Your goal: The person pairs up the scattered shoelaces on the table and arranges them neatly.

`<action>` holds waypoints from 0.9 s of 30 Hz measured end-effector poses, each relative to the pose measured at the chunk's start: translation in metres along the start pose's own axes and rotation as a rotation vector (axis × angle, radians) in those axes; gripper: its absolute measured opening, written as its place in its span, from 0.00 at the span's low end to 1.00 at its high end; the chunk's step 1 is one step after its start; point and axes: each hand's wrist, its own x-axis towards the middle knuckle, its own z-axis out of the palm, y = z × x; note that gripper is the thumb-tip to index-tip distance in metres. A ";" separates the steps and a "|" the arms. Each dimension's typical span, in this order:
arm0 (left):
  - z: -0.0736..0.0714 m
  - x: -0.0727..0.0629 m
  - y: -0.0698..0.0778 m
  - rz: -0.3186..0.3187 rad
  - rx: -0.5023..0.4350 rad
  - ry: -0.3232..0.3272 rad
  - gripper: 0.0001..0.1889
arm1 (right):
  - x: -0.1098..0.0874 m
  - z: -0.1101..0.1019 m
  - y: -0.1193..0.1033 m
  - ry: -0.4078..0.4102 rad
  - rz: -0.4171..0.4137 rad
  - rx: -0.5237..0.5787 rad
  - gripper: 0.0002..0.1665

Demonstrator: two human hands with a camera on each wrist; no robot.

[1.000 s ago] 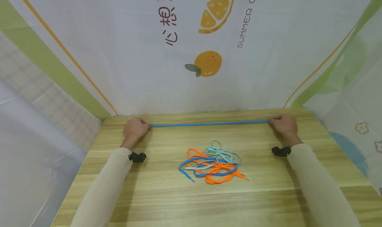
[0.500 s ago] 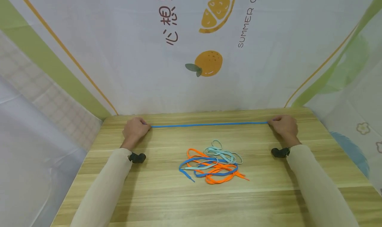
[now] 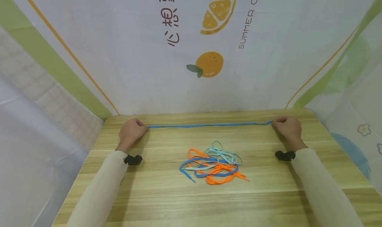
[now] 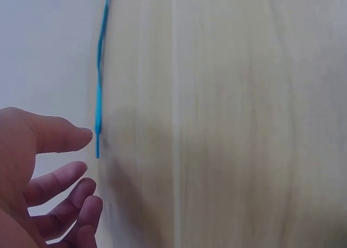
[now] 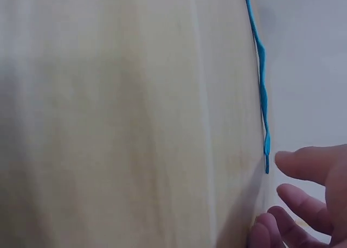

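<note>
A flat blue shoelace [image 3: 206, 124] runs nearly straight from left to right along the back of the wooden table. At its left end is my left hand [image 3: 133, 130], thumb and fingers spread apart; in the left wrist view the thumb tip comes right beside the lace's thin tip [image 4: 97, 146]. My right hand [image 3: 287, 126] is at the other end. Its thumb and fingers also stand apart in the right wrist view, just off the dark lace tip [image 5: 267, 164]. Neither hand grips the lace. Slight waves show in it near the right end.
Nearer the front, mid-table, lies a tangled pile of laces: an orange lace [image 3: 219, 181], a darker blue lace [image 3: 187, 174] and a pale mint lace [image 3: 215, 151]. A white printed cloth [image 3: 143, 81] hangs at the table's back edge [image 3: 185, 114].
Both hands have let go of the blue shoelace's ends and drawn slightly outward. The lace was taut between them and now lies a little wavy. The pile has not moved.
</note>
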 end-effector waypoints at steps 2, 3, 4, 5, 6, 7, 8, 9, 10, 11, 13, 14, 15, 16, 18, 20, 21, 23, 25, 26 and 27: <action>-0.005 -0.014 0.010 0.006 -0.019 0.029 0.17 | -0.003 0.000 -0.001 0.017 -0.020 0.013 0.27; -0.006 -0.019 0.013 0.020 -0.035 0.040 0.18 | -0.006 0.000 -0.003 0.029 -0.028 0.023 0.26; -0.008 -0.025 0.018 0.038 -0.049 0.042 0.19 | -0.009 0.000 -0.005 0.041 -0.039 0.035 0.26; -0.010 -0.033 0.024 0.055 -0.067 0.038 0.20 | -0.012 0.000 -0.008 0.047 -0.051 0.048 0.25; -0.011 -0.038 0.028 0.075 -0.080 0.045 0.20 | -0.016 0.000 -0.011 0.053 -0.063 0.058 0.25; -0.011 -0.043 0.033 0.096 -0.093 0.050 0.20 | -0.020 -0.001 -0.015 0.056 -0.079 0.070 0.24; -0.012 -0.048 0.038 0.116 -0.103 0.053 0.20 | -0.024 -0.002 -0.019 0.057 -0.091 0.084 0.24; -0.013 -0.053 0.042 0.141 -0.111 0.056 0.20 | -0.028 -0.003 -0.023 0.060 -0.106 0.093 0.23; -0.013 -0.058 0.047 0.162 -0.117 0.064 0.20 | -0.032 -0.004 -0.026 0.057 -0.120 0.105 0.23; -0.013 -0.063 0.052 0.182 -0.124 0.072 0.20 | -0.036 -0.005 -0.030 0.061 -0.137 0.109 0.22; -0.013 -0.072 0.061 0.219 -0.142 0.085 0.18 | -0.045 -0.006 -0.038 0.066 -0.164 0.120 0.22; -0.013 -0.076 0.065 0.235 -0.153 0.089 0.18 | -0.049 -0.007 -0.042 0.068 -0.178 0.129 0.21; -0.012 -0.080 0.069 0.251 -0.162 0.089 0.17 | -0.053 -0.007 -0.047 0.067 -0.189 0.135 0.21; -0.012 -0.085 0.073 0.263 -0.174 0.087 0.17 | -0.058 -0.008 -0.051 0.063 -0.196 0.146 0.21; -0.011 -0.095 0.081 0.284 -0.197 0.084 0.16 | -0.067 -0.008 -0.061 0.056 -0.212 0.158 0.21; -0.010 -0.105 0.088 0.310 -0.216 0.079 0.16 | -0.076 -0.008 -0.072 0.046 -0.239 0.163 0.21; -0.010 -0.111 0.092 0.321 -0.222 0.075 0.16 | -0.080 -0.008 -0.076 0.042 -0.249 0.161 0.21; -0.009 -0.121 0.100 0.347 -0.235 0.065 0.15 | -0.089 -0.008 -0.085 0.031 -0.278 0.160 0.22; -0.008 -0.130 0.106 0.371 -0.239 0.052 0.15 | -0.098 -0.007 -0.095 0.018 -0.304 0.157 0.22; -0.008 -0.135 0.109 0.383 -0.237 0.046 0.14 | -0.102 -0.007 -0.100 0.009 -0.313 0.160 0.23; -0.007 -0.139 0.111 0.395 -0.240 0.039 0.14 | -0.106 -0.006 -0.105 0.001 -0.324 0.160 0.23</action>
